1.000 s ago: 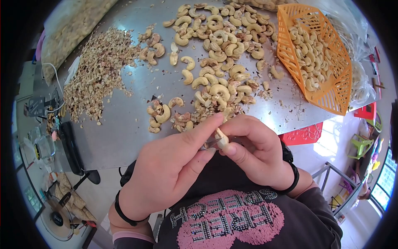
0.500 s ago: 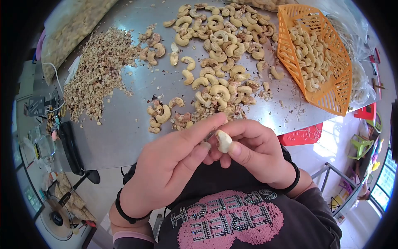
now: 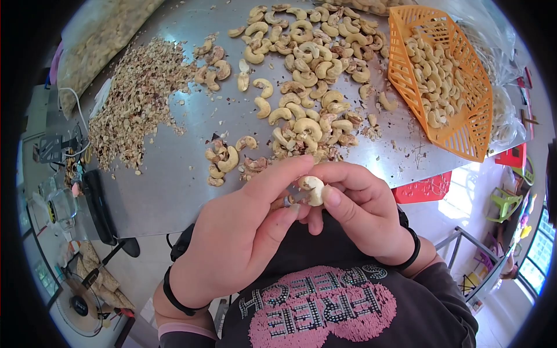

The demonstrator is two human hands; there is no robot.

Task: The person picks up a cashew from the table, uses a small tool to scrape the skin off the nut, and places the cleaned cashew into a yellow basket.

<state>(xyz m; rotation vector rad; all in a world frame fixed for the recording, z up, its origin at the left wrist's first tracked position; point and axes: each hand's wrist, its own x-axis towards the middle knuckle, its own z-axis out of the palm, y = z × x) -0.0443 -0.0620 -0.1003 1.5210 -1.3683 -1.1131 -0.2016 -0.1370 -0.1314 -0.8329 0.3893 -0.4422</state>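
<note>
A pale cashew nut (image 3: 314,190) is pinched between the thumb and fingers of my right hand (image 3: 362,211), close to the table's near edge. Its curved side faces up, with some brown skin near one end. Facing it, my left hand (image 3: 238,235) is closed, fingertips against or very near the nut. Something small and shiny shows between the left thumb and fingers; I cannot make out what it is. Just beyond both hands lies a heap of cashews (image 3: 307,129), some with brown skin. A smaller cluster of cashews (image 3: 223,159) lies to the left.
An orange slotted basket (image 3: 400,72) holding cashews stands at the right of the metal table (image 3: 168,200). Skin flakes (image 3: 136,98) are piled at the left, beside a clear bag of nuts (image 3: 107,43). Below the table's right edge sits a red container (image 3: 423,188).
The cashew has turned in my right fingers and shows more of its curve. My left thumb has drawn slightly away from it. The heaps on the table look the same.
</note>
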